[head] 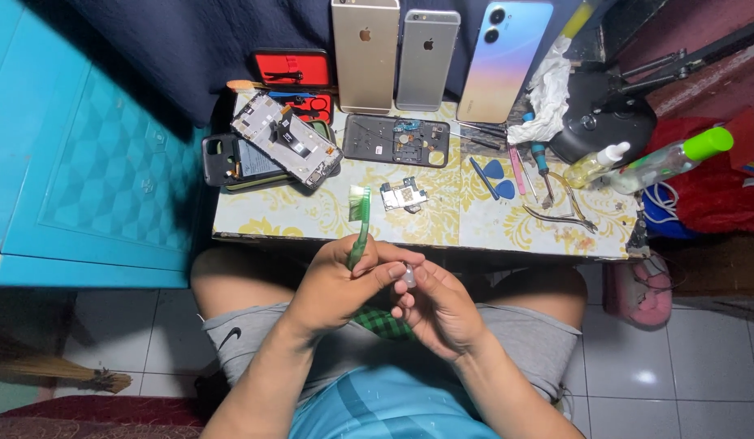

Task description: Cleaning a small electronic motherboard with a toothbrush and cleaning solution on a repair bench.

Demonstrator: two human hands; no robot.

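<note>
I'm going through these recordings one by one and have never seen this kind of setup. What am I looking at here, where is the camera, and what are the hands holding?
There is no machine here: this is one picture from a camera worn on a person's head, looking down at their own lap and two bare hands. The left hand grips a green toothbrush, bristles pointing up and away. The right hand pinches a small pale part in its fingers; it is too small to identify.

In front sits a small table with a yellow floral cover. On it lie an opened phone frame, a display assembly, a small circuit board, blue picks, cutters and clear bottles. Three whole phones lie face down at the far edge.
</note>
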